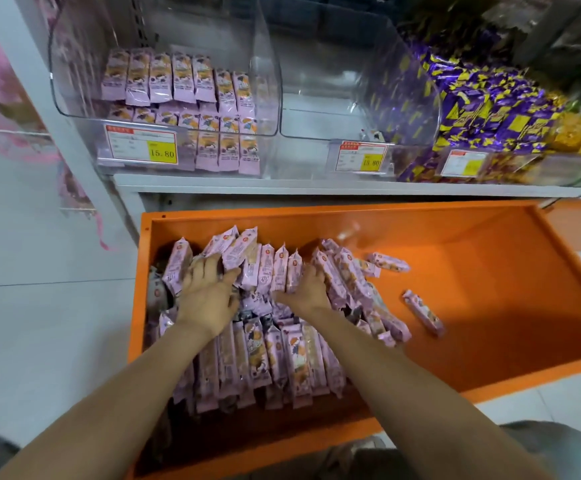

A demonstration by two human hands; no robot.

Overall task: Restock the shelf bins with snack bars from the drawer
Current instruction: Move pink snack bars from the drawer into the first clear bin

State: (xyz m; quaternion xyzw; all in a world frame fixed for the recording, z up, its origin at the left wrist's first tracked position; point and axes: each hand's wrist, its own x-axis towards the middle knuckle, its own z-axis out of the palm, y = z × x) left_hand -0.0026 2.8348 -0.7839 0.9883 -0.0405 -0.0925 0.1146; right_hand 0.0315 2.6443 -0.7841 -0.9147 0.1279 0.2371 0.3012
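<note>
Orange metal drawer point(489, 289) holds the lilac foil-wrapped snack bars point(264, 271), heaped toward its left side; the left hand point(209, 292) and right hand point(308, 289) sit apart, each curled onto one end of an upright row and squeezing it between them; those bars stand on end, long axes pointing up toward the shelf, while nearer ones lie flat, running front to back; with only sideways pressure on slick wrappers, middle bars could slip out on the lift to the clear plastic shelf bin point(69, 71).
</note>
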